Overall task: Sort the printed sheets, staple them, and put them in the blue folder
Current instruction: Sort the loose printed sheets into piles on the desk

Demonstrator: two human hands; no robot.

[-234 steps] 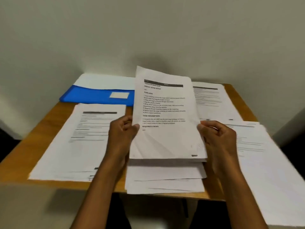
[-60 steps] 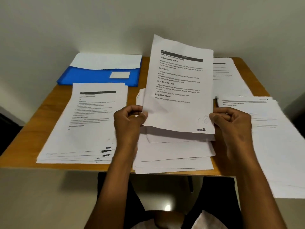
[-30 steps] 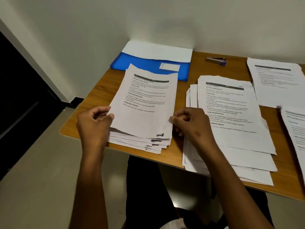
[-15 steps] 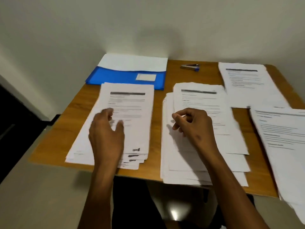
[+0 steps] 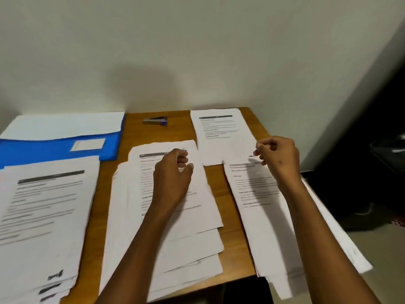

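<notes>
while the left hand (image 5: 173, 172) hovers loosely curled over the middle stack (image 5: 173, 233) at the table's (image 5: 230, 207) front edge, the right hand (image 5: 278, 154) hangs above the right stack (image 5: 269, 216), fingertips drawn together, perhaps pinching nothing. the blue folder (image 5: 54, 150) lies at the back left corner, the stapler (image 5: 156, 121) at the back edge.

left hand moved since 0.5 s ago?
Yes. The left hand has gone from the left stack in front of the blue folder rightward onto the middle stack, below the stapler.
</notes>
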